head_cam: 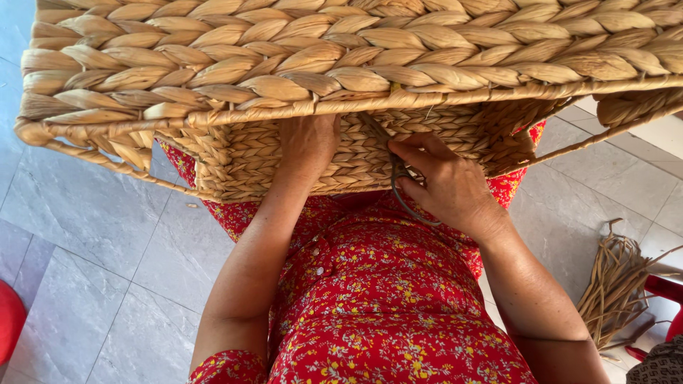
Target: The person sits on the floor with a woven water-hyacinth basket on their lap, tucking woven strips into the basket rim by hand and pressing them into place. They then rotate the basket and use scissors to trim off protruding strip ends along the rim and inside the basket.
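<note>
The basket [356,64] is showing thick braided plant fibre, dry, matt and rough, tan in colour. The strand [398,188] is looking darker, smooth and limp. The floor [92,235] is gleaming as polished grey stone tile. The dress [377,306] is reading as soft printed cloth.

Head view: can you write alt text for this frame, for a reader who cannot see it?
A person's two bare hands work on a large woven basket of tan plaited fibre resting on their lap: the left hand presses flat against its side, the right hand pinches a loose dark fibre strand. A red floral dress shows below, and a bundle of dried fibre strands lies on the grey tiled floor.
</note>
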Demonstrator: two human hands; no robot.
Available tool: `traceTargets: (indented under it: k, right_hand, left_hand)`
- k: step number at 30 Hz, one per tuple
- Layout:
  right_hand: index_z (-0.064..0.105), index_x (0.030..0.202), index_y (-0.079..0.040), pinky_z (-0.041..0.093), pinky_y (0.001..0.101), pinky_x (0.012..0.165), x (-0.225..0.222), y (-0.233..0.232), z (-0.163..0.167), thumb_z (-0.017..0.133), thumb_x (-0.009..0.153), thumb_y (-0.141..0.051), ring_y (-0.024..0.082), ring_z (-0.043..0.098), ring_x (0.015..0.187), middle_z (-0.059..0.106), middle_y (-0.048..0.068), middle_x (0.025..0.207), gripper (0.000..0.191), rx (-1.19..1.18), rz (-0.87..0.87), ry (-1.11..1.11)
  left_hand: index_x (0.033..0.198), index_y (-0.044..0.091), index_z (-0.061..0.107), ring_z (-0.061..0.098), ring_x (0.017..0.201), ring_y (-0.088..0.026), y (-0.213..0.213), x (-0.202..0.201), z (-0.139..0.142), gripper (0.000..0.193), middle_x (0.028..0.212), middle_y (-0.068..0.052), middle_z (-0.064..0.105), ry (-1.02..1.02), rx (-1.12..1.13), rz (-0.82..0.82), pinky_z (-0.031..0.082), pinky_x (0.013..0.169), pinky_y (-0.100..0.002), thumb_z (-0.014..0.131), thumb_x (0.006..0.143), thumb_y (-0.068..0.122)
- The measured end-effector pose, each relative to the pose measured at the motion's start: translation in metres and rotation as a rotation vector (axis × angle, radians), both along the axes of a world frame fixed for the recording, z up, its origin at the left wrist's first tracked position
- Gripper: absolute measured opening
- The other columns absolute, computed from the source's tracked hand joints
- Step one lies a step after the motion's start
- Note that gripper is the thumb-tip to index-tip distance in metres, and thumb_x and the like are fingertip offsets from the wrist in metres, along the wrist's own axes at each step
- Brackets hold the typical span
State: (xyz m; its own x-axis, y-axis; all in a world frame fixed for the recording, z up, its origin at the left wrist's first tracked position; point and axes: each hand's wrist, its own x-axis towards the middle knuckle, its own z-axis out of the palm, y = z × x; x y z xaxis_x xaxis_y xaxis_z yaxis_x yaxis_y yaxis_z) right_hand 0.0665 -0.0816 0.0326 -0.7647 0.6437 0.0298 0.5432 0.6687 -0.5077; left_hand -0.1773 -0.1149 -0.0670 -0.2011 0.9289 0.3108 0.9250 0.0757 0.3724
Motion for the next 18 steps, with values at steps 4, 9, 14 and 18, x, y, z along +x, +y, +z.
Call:
traceTargets:
  k: [4, 9, 14, 18]
  right_hand:
    - [0.067, 0.136, -0.015, 0.059, 0.0435, 0.083, 0.004, 0.000, -0.004, 0.077, 0.081, -0.019, 0.032, 0.072, 0.100, 0.067, 0.008, 0.129, 0.055, 0.000, -0.045, -0.015]
    - [0.066, 0.136, -0.015, 0.060, 0.0434, 0.080, 0.005, -0.008, -0.012, 0.077, 0.081, -0.018, 0.032, 0.072, 0.095, 0.066, 0.008, 0.129, 0.057, -0.018, -0.067, -0.004]
    - [0.066, 0.136, -0.015, 0.060, 0.0420, 0.078, 0.006, -0.013, -0.014, 0.077, 0.082, -0.017, 0.029, 0.073, 0.090, 0.066, 0.007, 0.128, 0.056, 0.045, -0.048, 0.019]
    - [0.067, 0.135, -0.015, 0.060, 0.0424, 0.074, 0.005, -0.015, -0.014, 0.078, 0.081, -0.018, 0.029, 0.073, 0.087, 0.066, 0.006, 0.126, 0.055, 0.056, -0.048, -0.015]
  left_hand:
    - [0.102, 0.007, 0.077, 0.071, 0.090, -0.034, 0.001, 0.003, 0.008, 0.023, 0.097, -0.015, 0.075, 0.037, 0.119, -0.034, 0.053, 0.081, -0.052, 0.077, 0.079, 0.003]
    - [0.109, 0.007, 0.078, 0.071, 0.097, -0.030, 0.007, 0.003, 0.005, 0.022, 0.103, -0.013, 0.076, -0.037, 0.076, -0.062, 0.055, 0.089, -0.050, 0.076, 0.089, 0.000]
    - [0.110, 0.015, 0.079, 0.071, 0.100, -0.023, 0.024, 0.009, -0.015, 0.026, 0.110, -0.007, 0.077, -0.029, 0.086, -0.215, 0.058, 0.092, -0.042, 0.074, 0.090, -0.001]
    - [0.111, 0.014, 0.080, 0.070, 0.098, -0.025, 0.040, 0.003, -0.021, 0.035, 0.121, -0.014, 0.072, -0.034, -0.068, -0.374, 0.060, 0.081, -0.037, 0.070, 0.087, -0.010]
